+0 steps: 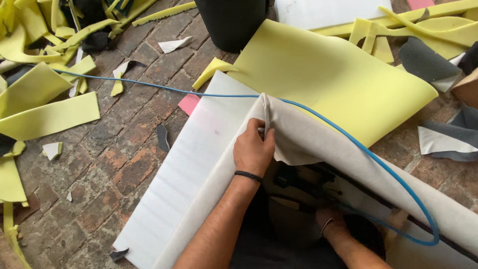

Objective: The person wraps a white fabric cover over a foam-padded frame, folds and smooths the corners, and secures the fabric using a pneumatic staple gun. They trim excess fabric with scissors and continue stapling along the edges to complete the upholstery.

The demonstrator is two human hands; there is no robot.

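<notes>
Head view: left hand (pixel 253 149) fingers (pixel 261 130) pinch fabric fold (pixel 265 115) (edge upright).

I see the left hand (pixel 254 149) pinching up the folded edge of a beige fabric sheet (pixel 318 142), lifted off a white foam board (pixel 194 164). Right hand (pixel 329 219) sits low under the fabric, beside a dark tool I can't identify. A thin blue hose (pixel 348 137) arcs over the fabric. Large yellow foam sheet (pixel 328 74) lies behind, yellow foam offcuts (pixel 45 114) scattered on the brick floor (pixel 114 164).
</notes>
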